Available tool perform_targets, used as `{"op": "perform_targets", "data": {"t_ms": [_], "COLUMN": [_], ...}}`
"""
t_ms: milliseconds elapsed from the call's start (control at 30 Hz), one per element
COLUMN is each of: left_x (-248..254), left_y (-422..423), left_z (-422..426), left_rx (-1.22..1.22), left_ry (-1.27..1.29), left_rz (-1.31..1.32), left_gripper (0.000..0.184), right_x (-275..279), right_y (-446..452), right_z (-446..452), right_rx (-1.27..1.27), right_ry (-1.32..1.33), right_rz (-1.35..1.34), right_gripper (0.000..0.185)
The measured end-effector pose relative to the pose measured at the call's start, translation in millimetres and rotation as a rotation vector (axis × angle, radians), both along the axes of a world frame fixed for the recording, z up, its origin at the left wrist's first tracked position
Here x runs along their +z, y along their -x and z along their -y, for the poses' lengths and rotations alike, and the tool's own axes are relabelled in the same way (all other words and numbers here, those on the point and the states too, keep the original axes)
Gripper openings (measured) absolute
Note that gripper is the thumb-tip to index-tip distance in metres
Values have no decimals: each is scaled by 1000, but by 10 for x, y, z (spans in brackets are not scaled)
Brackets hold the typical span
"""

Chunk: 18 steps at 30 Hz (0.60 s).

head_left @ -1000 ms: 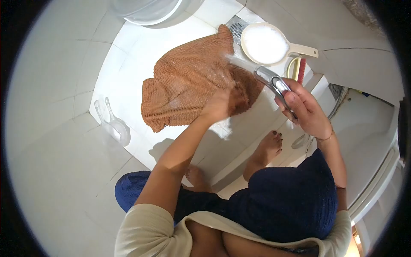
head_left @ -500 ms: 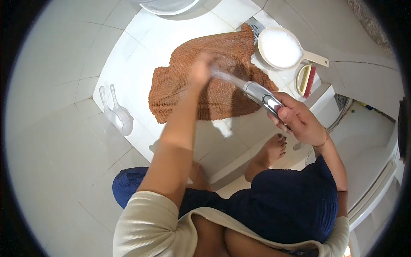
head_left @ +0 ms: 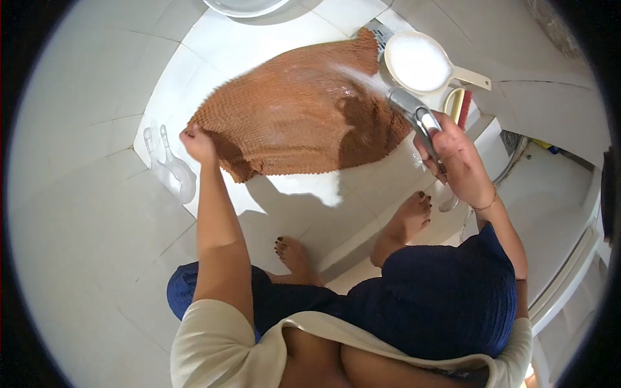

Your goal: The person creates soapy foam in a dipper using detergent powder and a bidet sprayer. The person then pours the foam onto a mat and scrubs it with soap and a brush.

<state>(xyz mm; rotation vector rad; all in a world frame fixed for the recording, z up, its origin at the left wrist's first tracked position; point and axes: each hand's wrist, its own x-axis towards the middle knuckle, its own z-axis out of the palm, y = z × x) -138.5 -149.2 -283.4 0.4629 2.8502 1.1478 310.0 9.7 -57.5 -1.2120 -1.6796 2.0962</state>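
A wet brown textured mat [head_left: 284, 116] lies across the white tiled floor, its left end lifted and pulled taut. My left hand [head_left: 199, 145] is closed on that left edge. In my right hand [head_left: 456, 158] is a chrome handheld shower head [head_left: 417, 113], gripped by its handle. Water sprays from it toward the upper left and lands on the right part of the mat. Beyond the shower head stands a cream dipper [head_left: 419, 63] full of white foam. Close to my right hand is a scrub brush [head_left: 460, 107] with red bristles.
A clear plastic object with two prongs [head_left: 171, 165] stands by the left wall. At the top edge is a white rounded basin [head_left: 249, 5]. A metal floor drain [head_left: 383, 37] lies behind the dipper. A raised ledge [head_left: 349, 249] runs near my feet.
My left hand has moved left from the mat's middle and taken hold of its left edge, stretching it out. The shower head has tilted more upward and swung slightly right.
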Motion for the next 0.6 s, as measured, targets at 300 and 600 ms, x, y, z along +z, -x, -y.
{"op": "perform_targets", "data": {"t_ms": [300, 600], "left_x": [58, 112], "left_y": [-1471, -2794], "left_z": [-372, -1309], "left_rx": [-902, -1175], "left_ry": [378, 196], "left_rz": [-301, 149], "left_gripper": [51, 30], "right_x": [-77, -3], "right_y": [-132, -436], "right_z": [52, 47], "right_rx": [199, -34], "right_ry": [-3, 121], "right_rz": [89, 205], "right_gripper": [37, 30]}}
